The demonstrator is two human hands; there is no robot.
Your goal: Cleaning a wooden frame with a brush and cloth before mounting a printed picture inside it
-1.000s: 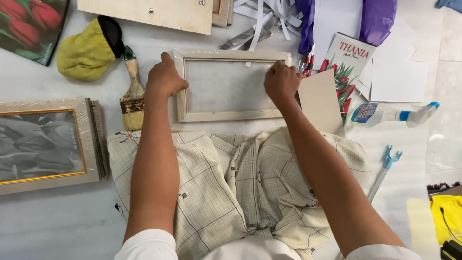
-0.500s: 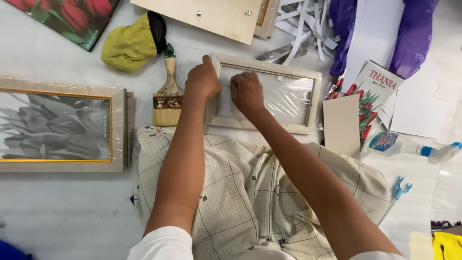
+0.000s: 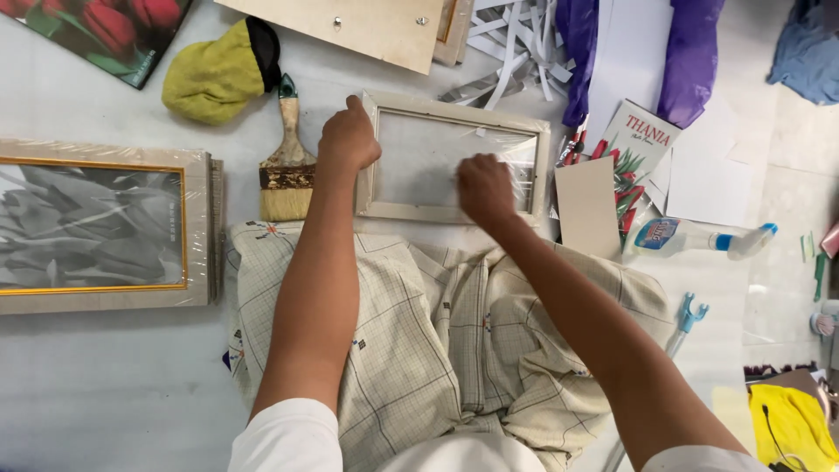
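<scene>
A pale wooden picture frame (image 3: 535, 166) wrapped in clear plastic film lies flat on the white floor in front of me. My left hand (image 3: 348, 140) grips its left edge near the top corner, thumb up along the rail. My right hand (image 3: 486, 188) rests closed on the film over the frame's lower middle, seemingly pinching or pressing the plastic. My legs in checked cloth (image 3: 437, 341) fill the lower middle of the view.
A paintbrush (image 3: 287, 166) lies left of the frame, a yellow-green cloth (image 3: 214, 74) beyond it. A larger wrapped framed picture (image 3: 96, 225) sits at far left. Cardboard piece (image 3: 587, 208), booklet (image 3: 634, 149), spray bottle (image 3: 699, 238), paper strips (image 3: 507, 44) and a wooden board (image 3: 350, 26) lie around.
My right hand slid from beside the left hand rightward and down across the film to the frame's lower middle. The left hand stayed on the left edge.
</scene>
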